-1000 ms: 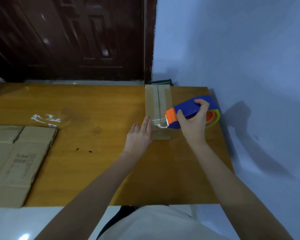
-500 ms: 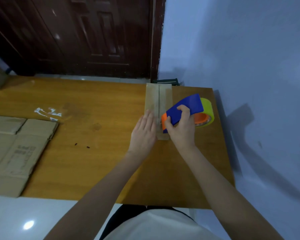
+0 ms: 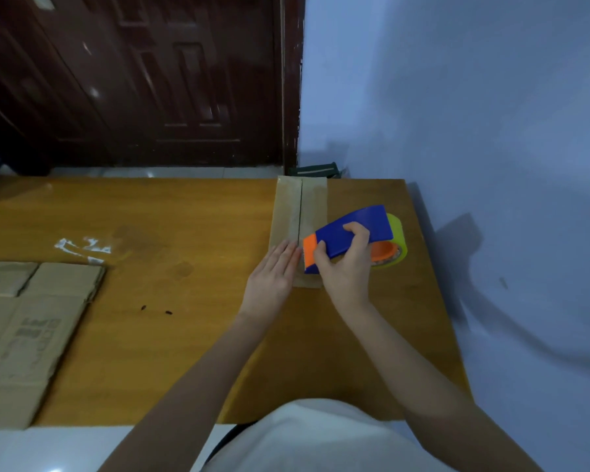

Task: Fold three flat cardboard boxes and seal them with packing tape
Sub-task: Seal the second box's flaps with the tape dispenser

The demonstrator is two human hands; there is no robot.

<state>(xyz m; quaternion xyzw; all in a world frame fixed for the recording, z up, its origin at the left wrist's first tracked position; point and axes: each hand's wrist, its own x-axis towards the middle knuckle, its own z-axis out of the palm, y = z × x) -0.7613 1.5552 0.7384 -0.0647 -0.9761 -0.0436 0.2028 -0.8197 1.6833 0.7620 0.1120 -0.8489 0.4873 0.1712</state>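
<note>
Two hands on the job: your left hand [image 3: 274,279] lies flat, fingers straight, on the folded box's [image 3: 300,212] near end; your right hand [image 3: 346,264] grips the blue tape dispenser [image 3: 353,233] at the seam. Flat cardboard [image 3: 28,332] at 9 o'clock on the table [image 3: 171,335]; door [image 3: 133,80] at 12.

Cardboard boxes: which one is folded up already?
The narrow box under the hands, by the tape dispenser. The cardboard at the table's left edge lies flat.

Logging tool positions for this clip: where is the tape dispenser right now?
In the head view the tape dispenser sits right of centre, gripped by the right hand at the near end of the folded box, beside the flat left hand.
</note>
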